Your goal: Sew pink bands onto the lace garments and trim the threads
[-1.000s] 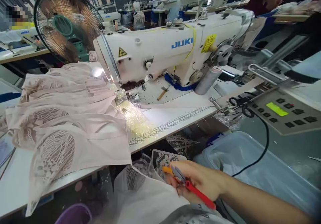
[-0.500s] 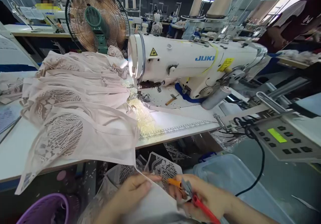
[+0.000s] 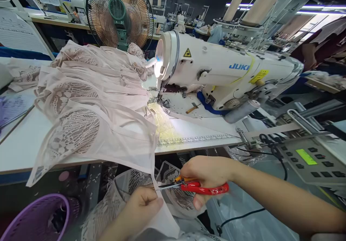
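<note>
My left hand (image 3: 139, 206) pinches the edge of a pale pink fabric piece (image 3: 166, 217) below the table's front edge. My right hand (image 3: 207, 170) grips scissors (image 3: 207, 188) with red and orange handles. Their blades point left and lie at a narrow strip of the fabric, right beside my left fingertips; whether they have cut into it I cannot tell. That strip runs up to the corner of a pale pink lace garment (image 3: 119, 143), which lies on the table with its corner hanging over the edge. More lace pieces (image 3: 119, 187) hang beneath my hands.
A white JUKI sewing machine (image 3: 216, 61) stands on the white table (image 3: 194, 125), its lamp lit. Behind the garments is a large fan (image 3: 119, 14). A purple basket (image 3: 35, 219) sits low left, a control panel (image 3: 310, 161) at right, and a translucent bin (image 3: 243, 212) below it.
My right hand has risen and turned the scissors, so the blades now meet the fabric strip by my left hand. My left hand keeps its pinch. The camera view has shifted slightly.
</note>
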The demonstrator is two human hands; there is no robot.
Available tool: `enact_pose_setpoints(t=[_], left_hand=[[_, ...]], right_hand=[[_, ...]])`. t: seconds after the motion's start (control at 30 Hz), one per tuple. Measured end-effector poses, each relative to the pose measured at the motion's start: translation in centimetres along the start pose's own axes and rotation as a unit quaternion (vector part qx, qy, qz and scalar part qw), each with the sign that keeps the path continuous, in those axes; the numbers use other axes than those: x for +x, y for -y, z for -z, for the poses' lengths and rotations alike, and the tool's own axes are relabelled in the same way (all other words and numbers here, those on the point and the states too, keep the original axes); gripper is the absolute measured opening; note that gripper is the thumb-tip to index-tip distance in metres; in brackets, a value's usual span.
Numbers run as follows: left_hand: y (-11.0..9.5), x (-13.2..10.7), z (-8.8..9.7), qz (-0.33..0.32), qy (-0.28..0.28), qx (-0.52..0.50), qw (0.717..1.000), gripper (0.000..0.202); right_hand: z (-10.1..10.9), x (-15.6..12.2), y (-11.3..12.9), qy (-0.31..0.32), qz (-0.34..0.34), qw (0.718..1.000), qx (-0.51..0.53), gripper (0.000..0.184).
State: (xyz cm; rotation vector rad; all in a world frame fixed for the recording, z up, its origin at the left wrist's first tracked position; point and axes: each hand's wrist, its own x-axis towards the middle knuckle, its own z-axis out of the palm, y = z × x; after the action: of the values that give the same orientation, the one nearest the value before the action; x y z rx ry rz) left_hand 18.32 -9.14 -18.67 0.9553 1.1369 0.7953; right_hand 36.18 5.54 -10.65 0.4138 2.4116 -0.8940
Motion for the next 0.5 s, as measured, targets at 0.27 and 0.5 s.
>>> enact_pose_setpoints(t=[0.27, 0.5], left_hand=[[0.3, -0.2, 0.9, -0.004, 0.003, 0.039, 0.999, 0.050], [-1.2, -0.5, 0.9, -0.129, 0.008, 0.133, 0.983, 0.039]], right_hand=[[0.0, 0.5, -0.2, 0.022, -0.007, 0.998, 0.063, 0.053], [-2.3, -0.1, -1.1, -0.124, -0.002, 0.970, 0.210, 0.059]])
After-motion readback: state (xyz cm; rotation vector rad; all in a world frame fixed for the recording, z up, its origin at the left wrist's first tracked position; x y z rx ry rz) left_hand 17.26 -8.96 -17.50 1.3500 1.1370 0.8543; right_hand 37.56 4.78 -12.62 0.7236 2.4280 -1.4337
